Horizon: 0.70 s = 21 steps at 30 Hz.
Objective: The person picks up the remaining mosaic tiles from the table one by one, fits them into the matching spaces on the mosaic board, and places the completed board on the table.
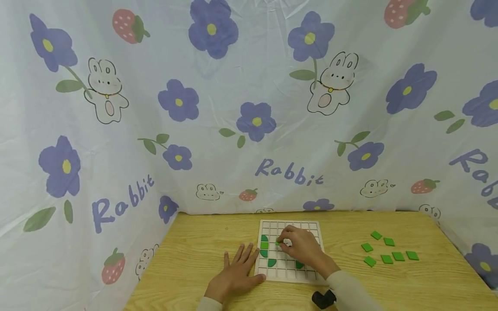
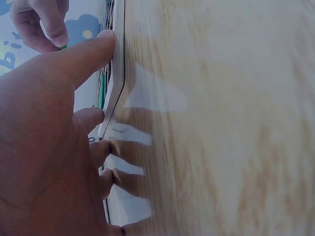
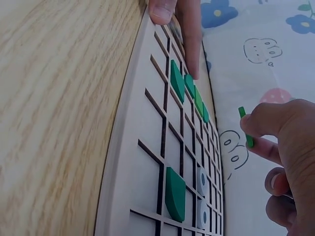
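Note:
A pale grid board [image 1: 278, 273] lies on the table. My right hand [image 1: 301, 245] is over its upper middle, pinching a small green square tile [image 3: 249, 141] between thumb and finger; in the right wrist view the tile stands apart from the board. My left hand [image 1: 237, 276] rests on the table with fingers spread, its thumb and index finger at the board's left edge. Along that side sit a light green square [image 1: 264, 245] and dark green rounded pieces [image 1: 272, 262]. Another dark green piece [image 3: 175, 194] and two white round-marked pieces [image 3: 202, 182] sit in other cells.
Several loose green square tiles [image 1: 387, 259] lie on the wooden table [image 1: 194, 242] right of the board. A black object [image 1: 324, 299] is beside the right sleeve. Flower-and-rabbit fabric [image 1: 218, 172] hangs behind the table.

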Tool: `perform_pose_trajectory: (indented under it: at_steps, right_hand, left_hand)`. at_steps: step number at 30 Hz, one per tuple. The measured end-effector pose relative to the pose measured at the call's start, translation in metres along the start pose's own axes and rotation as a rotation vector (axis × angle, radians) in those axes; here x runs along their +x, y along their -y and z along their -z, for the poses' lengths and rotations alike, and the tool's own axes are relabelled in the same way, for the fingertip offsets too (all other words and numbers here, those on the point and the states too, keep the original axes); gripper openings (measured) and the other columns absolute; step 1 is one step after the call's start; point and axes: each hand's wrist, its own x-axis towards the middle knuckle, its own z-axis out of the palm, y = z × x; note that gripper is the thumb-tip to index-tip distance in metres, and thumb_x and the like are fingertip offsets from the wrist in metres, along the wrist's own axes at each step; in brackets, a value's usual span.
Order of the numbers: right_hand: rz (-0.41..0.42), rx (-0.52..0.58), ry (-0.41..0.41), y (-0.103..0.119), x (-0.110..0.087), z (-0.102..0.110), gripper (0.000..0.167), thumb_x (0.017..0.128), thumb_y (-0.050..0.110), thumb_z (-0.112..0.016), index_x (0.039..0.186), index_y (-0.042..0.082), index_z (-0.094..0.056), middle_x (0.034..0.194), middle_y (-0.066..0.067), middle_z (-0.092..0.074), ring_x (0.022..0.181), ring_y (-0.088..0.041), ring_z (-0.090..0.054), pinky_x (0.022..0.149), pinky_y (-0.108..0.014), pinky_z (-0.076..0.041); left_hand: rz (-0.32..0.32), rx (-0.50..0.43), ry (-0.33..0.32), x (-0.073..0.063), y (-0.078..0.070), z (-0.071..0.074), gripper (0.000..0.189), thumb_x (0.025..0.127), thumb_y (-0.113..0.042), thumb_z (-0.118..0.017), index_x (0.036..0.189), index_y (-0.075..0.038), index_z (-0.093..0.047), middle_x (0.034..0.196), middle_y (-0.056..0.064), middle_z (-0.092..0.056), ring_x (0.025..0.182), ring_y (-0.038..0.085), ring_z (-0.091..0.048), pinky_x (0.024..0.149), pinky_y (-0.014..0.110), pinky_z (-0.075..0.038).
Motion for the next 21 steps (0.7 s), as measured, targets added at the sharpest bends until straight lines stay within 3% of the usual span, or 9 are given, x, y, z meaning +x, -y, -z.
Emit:
perform_pose_trajectory:
  at_steps: [10,21]
  right_hand:
    - [-0.022,-0.042,0.019,0.003,0.005,-0.011,0.008,0.092,0.025,-0.086,0.099,0.025,-0.084,0.107,0.008,-0.076,0.087,-0.014,-0.075,0.069,-0.032,-0.061]
    - [-0.007,-0.049,0.057,0.003,0.007,-0.023,0.008,0.092,0.024,-0.086,0.099,0.021,-0.084,0.108,0.004,-0.076,0.088,-0.015,-0.076,0.071,-0.033,-0.062]
  left_hand:
    - [-0.001,0.003,0.005,0.0,0.0,0.001,0.087,0.104,-0.065,-0.055,0.171,-0.018,-0.027,0.18,0.011,-0.015,0.167,0.042,-0.01,0.121,0.084,0.0]
    - [-0.004,0.011,0.013,0.002,0.003,0.001,0.087,0.103,-0.066,-0.054,0.172,-0.019,-0.026,0.181,0.011,-0.015,0.167,0.042,-0.01,0.121,0.084,0.0]
